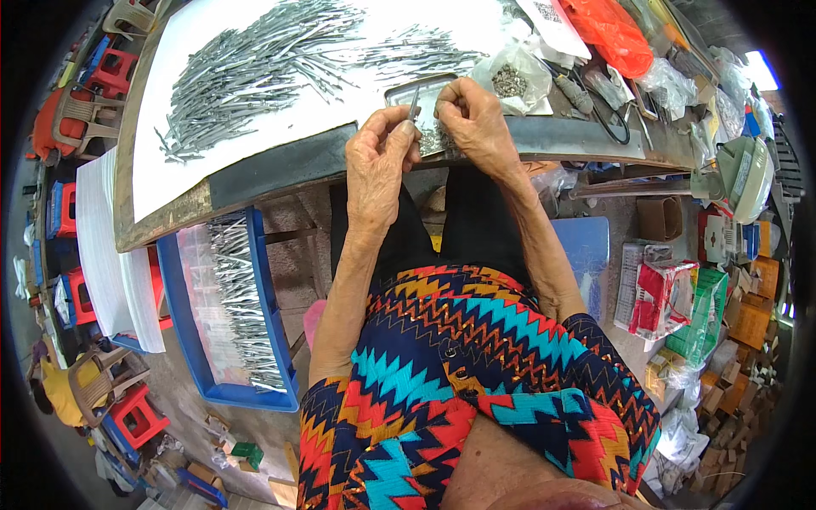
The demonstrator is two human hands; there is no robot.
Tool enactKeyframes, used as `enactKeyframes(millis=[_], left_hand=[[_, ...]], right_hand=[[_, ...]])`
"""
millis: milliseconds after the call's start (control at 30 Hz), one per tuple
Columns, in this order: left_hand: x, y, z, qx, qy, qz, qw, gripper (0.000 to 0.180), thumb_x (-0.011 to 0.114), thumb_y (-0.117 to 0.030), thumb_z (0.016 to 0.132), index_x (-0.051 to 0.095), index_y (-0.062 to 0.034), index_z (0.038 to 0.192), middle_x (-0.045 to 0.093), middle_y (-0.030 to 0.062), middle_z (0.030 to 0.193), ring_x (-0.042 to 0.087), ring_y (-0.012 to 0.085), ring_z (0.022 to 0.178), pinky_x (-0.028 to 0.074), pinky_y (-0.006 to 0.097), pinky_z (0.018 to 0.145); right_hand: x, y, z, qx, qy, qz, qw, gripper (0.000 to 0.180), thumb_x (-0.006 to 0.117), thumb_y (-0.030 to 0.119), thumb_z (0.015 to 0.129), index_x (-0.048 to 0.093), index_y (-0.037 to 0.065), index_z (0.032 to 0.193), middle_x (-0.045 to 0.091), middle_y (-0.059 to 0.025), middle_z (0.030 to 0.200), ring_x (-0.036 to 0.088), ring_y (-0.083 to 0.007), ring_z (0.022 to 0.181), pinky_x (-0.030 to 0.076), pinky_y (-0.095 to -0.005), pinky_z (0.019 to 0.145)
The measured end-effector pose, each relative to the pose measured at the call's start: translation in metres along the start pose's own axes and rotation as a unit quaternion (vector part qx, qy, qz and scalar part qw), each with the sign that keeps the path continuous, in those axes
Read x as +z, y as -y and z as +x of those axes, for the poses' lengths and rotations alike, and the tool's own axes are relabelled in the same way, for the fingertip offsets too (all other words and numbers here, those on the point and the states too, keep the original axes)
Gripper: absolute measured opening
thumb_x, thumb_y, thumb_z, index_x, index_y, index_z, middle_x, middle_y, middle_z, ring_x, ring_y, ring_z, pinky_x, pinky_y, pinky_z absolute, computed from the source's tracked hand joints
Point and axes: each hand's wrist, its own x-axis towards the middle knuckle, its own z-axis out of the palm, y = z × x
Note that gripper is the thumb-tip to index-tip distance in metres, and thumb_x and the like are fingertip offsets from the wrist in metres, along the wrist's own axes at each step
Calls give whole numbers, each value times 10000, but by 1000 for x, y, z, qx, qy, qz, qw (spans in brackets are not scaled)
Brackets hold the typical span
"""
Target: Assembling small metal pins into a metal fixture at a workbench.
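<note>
Grey metal catches the light: one slim strip (415, 104), up in the left hand (374, 161), pinched between thumb and fingertips, the other fingers curled in behind. Over to the right hand (478, 123), and that's drawn in tight too, thumb against forefinger, knuckles up; whether anything sits in that pinch, I can't tell from the head view.

Now look at the line of it! The strip's long axis runs away from the body, tipped slightly right, its free end poking out beyond the left thumb. Left hand has it; the right fingertips are just to the right of it, near but apart, a narrow gap between. That gap is the relation to watch, I'd say.

Between the hands, and reaching just beyond them, there's the tray (422, 81), small metal bits (431, 138) showing in its near part. Beyond the left hand and off to its left, a great heap (263, 68) of strips on white paper (174, 180); straight beyond both hands, a smaller pile (421, 49). Just past the right hand, a clear bag (534, 70) of little parts, and farther out that way, a red bag (608, 36). Down below the left hand, off to its left, a blue crate (274, 316) with more strips (242, 297) inside.
</note>
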Motion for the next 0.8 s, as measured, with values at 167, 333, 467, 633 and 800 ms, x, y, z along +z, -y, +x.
enactKeyframes(millis=[167, 333, 467, 633, 800], left_hand=[[2, 6, 3, 1, 9, -24, 1000, 196, 522, -87, 855, 529, 47, 997, 566, 72, 747, 521, 94, 567, 400, 182, 457], [6, 10, 4, 2, 7, -23, 1000, 188, 514, -68, 855, 516, 64, 989, 563, 88, 738, 544, 113, 562, 432, 201, 450], [9, 10, 5, 1, -5, -11, 1000, 182, 507, -64, 857, 513, 67, 983, 563, 90, 736, 548, 119, 560, 438, 202, 447], [11, 11, 6, 4, -2, -17, 1000, 160, 495, -35, 849, 512, 72, 966, 554, 78, 723, 543, 101, 546, 444, 190, 436], [13, 10, 6, 3, -1, -12, 1000, 137, 483, -11, 840, 516, 74, 943, 546, 66, 712, 541, 83, 542, 453, 179, 433]], right_hand=[[-3, 4, -2, 118, 13, 291, 949, 141, 550, 80, 770, 525, -41, 840, 529, -22, 672, 474, -66, 579, 389, -197, 500], [2, 3, -4, 115, 28, 413, 903, 126, 537, 55, 783, 521, -37, 867, 527, -39, 698, 445, -61, 558, 367, -178, 490], [3, -1, -5, 107, 61, 492, 862, 124, 539, 61, 828, 499, -15, 917, 516, -30, 729, 434, -40, 599, 356, -168, 497], [6, 0, -5, 110, 47, 516, 848, 142, 532, 39, 811, 482, -29, 925, 502, -36, 685, 422, -59, 538, 354, -166, 470], [5, 3, -4, 117, 19, 517, 848, 133, 535, 29, 809, 481, -23, 919, 500, -36, 680, 420, -57, 534, 355, -167, 459]])
